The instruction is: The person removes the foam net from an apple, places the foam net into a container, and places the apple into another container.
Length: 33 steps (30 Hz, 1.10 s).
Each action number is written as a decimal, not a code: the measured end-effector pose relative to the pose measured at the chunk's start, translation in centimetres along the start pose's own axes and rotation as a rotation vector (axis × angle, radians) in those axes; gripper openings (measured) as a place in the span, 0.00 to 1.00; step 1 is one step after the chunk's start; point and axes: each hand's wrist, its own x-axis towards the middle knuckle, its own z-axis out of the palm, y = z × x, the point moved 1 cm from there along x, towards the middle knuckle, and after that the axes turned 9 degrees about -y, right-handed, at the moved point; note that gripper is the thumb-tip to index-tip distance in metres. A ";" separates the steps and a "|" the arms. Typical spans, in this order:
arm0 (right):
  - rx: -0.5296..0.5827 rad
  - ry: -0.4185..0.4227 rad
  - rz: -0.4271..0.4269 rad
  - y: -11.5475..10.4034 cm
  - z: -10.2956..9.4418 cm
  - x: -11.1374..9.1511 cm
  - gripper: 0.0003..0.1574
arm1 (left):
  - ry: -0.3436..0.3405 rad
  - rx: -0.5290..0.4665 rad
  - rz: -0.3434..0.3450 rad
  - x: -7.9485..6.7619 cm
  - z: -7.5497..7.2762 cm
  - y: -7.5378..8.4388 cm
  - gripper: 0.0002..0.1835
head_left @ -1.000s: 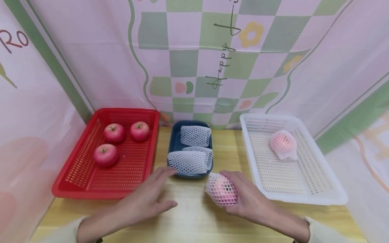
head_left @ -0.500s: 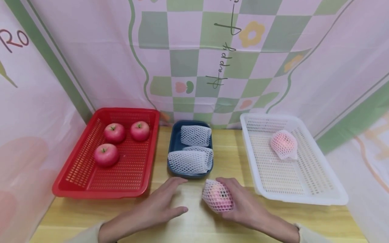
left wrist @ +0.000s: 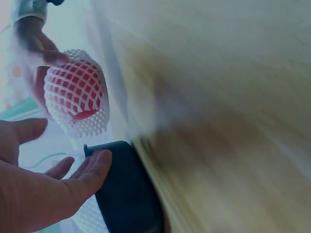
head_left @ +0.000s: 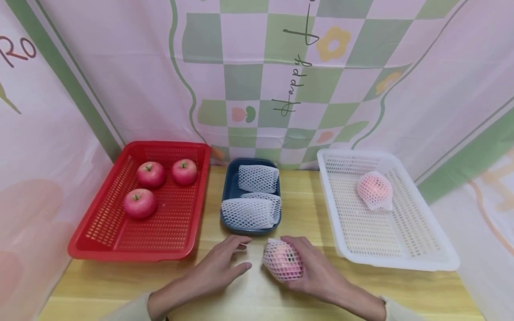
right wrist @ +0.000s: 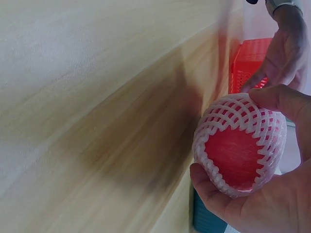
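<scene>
A person's right hand point(head_left: 317, 267) holds a netted apple point(head_left: 283, 260) near the front of the desk point(head_left: 301, 191), its grip curled round the fruit, thumb on one side and fingers on the other. Compared with a second ago, this hand and apple have shifted left. The left hand point(head_left: 217, 267) has moved right, away from the red basket point(head_left: 168, 234), so the two hands are now nearer each other. The left grip is spread, thumb well apart from fingers, holding nothing, just beside the apple. Red skin shows through the net's gaping end in the right wrist view. Unchanged: three bare apples point(head_left: 140, 204) in the red basket, white nets point(head_left: 258, 178) in the blue tray point(head_left: 231, 188), one wrapped apple point(head_left: 375, 191) in the white basket point(head_left: 365, 238).
</scene>
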 end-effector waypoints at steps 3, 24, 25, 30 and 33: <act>0.013 -0.007 0.001 0.1 0.2 0.0 0.62 | 0.002 -0.085 0.040 0.5 0.5 -0.5 0.23; 0.059 0.001 -0.045 -0.3 1.0 0.7 0.59 | 0.038 -0.142 0.035 2.9 2.3 -1.2 0.15; 0.060 0.000 -0.047 -0.3 1.0 0.8 0.60 | 0.040 -0.143 0.031 3.0 2.3 -1.2 0.15; 0.073 -0.001 -0.053 -0.3 0.9 1.0 0.60 | 0.039 -0.159 0.016 3.2 2.4 -1.3 0.16; 0.082 0.000 -0.055 -0.2 0.9 1.0 0.59 | 0.030 -0.172 0.013 3.3 2.4 -1.3 0.17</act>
